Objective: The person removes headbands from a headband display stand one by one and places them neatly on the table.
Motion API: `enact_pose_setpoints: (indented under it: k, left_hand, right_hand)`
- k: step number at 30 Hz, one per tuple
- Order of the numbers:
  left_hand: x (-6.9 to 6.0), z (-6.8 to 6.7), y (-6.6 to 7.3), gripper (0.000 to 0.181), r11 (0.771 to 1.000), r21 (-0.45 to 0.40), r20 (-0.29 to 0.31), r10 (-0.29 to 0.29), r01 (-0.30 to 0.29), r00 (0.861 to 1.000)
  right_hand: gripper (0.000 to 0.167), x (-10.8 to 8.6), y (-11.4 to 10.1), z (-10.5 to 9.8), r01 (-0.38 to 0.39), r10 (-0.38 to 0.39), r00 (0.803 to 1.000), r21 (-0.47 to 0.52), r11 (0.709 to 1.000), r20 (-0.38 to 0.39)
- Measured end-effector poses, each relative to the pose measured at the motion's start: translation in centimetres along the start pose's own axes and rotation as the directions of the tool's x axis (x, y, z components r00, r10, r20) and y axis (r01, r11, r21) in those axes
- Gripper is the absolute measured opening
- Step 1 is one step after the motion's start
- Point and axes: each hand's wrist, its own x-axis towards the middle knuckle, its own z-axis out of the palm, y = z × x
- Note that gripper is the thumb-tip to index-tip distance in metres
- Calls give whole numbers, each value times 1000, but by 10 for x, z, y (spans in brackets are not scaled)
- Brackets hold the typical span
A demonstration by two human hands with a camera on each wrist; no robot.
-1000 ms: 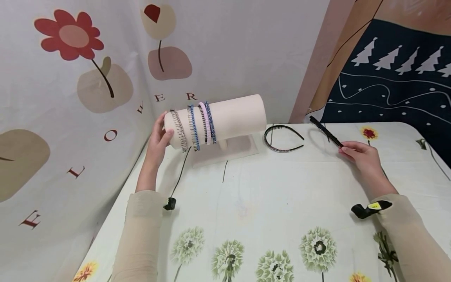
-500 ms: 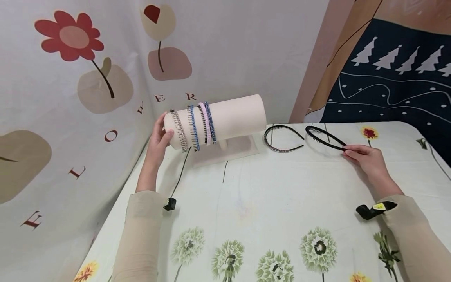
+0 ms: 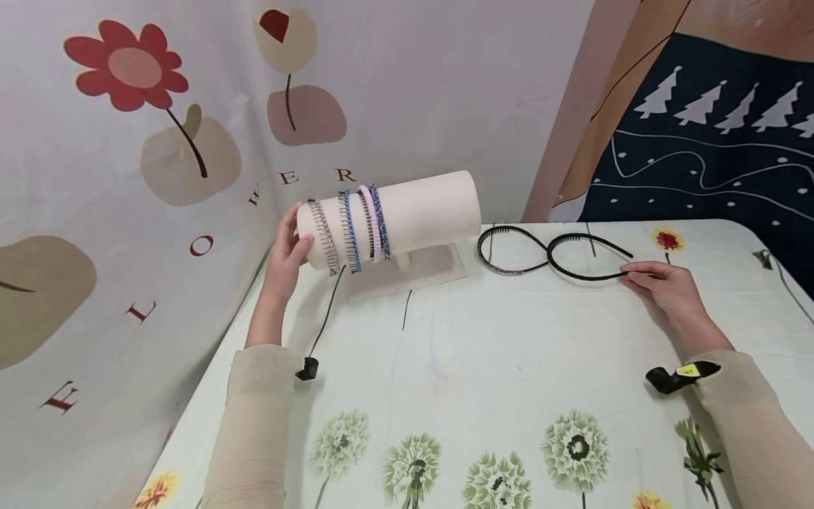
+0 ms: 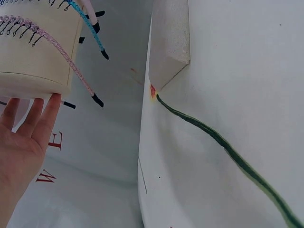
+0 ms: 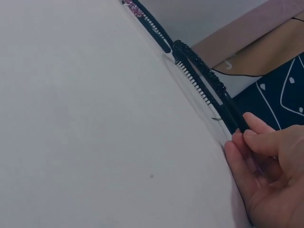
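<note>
A cream padded cylinder headband stand (image 3: pixel 432 208) lies sideways on its base. Around its left half sit several toothed headbands: a greyish-pink one (image 3: pixel 324 237), a light blue one (image 3: pixel 348 230), a lilac one (image 3: pixel 376 223) and a dark blue glittery one (image 3: pixel 381 220). My left hand (image 3: pixel 282 254) rests on the cylinder's left end; in the left wrist view its fingers look straight. My right hand (image 3: pixel 664 290) pinches one end of a black headband (image 3: pixel 588 278) with beaded trim and inner teeth. Beside it, a black headband with pinkish stones (image 3: pixel 509 272) lies on the table.
The stand's flat base (image 3: pixel 439 272) rests on the table (image 3: pixel 477 353), which has a white floral cloth. A printed curtain (image 3: pixel 413 85) rises close behind and to the left. A dark tree-patterned cloth (image 3: pixel 712 162) hangs at the back right.
The black headband in my right hand has turned from edge-on to lying flat and come down at the table, its curve now meeting the stone-trimmed headband. My left hand has stayed still.
</note>
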Motion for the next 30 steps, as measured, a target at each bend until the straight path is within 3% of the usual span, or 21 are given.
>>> enact_pose_setpoints:
  k: [16,24,30]
  left_hand:
    - [-1,0,-1,63,1000,0,-6,-6,6,1000]
    - [9,-5,-27,61,1000,13,-25,-8,9,1000]
    - [8,-3,-22,62,1000,4,-16,-8,8,1000]
  right_hand:
    - [8,4,-3,2,-56,57,998,98,994,-11]
    - [9,4,-3,3,-76,82,996,135,988,-42]
    - [13,4,-1,3,-63,76,994,172,983,-74]
